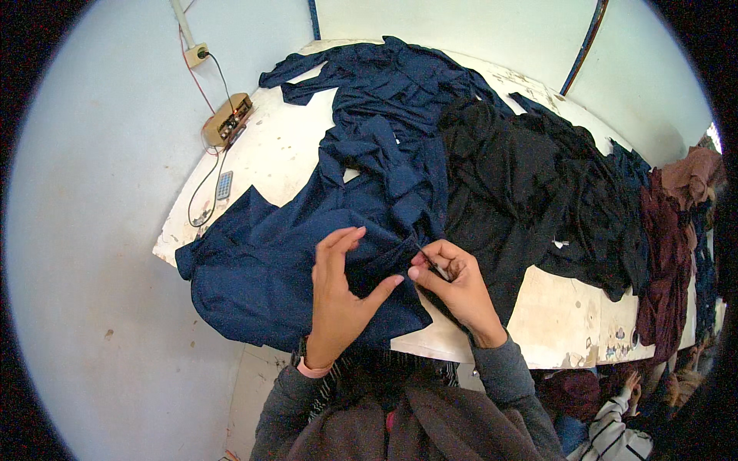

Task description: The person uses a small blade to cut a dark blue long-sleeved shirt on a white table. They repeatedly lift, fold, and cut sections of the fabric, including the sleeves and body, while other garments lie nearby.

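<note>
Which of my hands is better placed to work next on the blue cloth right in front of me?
Probably your right hand: its thumb and fingers pinch a thin dark item over the blue cloth. Your left hand is spread open, seemingly holding nothing.

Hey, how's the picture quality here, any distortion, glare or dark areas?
Head view: fisheye distortion bows the white table, and the corners go black; a small bright patch glares at the right rim; folds in the black cloth partly sink into darkness; the left hand and right hand over the navy garment look reasonably sharp.
</note>
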Demonstrator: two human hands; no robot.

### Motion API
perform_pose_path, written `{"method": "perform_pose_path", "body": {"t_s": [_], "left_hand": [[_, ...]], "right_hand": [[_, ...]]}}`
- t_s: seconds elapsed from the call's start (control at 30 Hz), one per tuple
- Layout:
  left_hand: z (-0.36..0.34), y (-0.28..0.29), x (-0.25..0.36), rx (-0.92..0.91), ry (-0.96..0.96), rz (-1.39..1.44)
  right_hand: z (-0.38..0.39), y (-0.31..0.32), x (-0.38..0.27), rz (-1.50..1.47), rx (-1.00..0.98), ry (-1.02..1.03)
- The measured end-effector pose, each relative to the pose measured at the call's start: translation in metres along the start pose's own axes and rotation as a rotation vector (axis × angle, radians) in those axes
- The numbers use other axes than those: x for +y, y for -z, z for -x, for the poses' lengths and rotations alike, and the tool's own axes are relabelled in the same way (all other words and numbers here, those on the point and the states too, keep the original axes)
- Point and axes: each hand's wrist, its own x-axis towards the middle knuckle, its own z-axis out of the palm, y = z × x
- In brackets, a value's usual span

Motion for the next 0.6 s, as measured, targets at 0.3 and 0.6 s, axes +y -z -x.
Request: {"method": "perform_pose_path", "body": {"t_s": [0.3, 0.6], "left_hand": [[0.030, 0.012, -0.024, -0.523, -0.023, -0.138], [0.023, 0.039, -0.012, -0.428, 0.662, 0.672]], "right_hand": [[0.038, 0.004, 0.045, -0.427, -0.021, -0.399], [0.039, 0.020, 0.002, 0.510, 0.188, 0.242]]}}
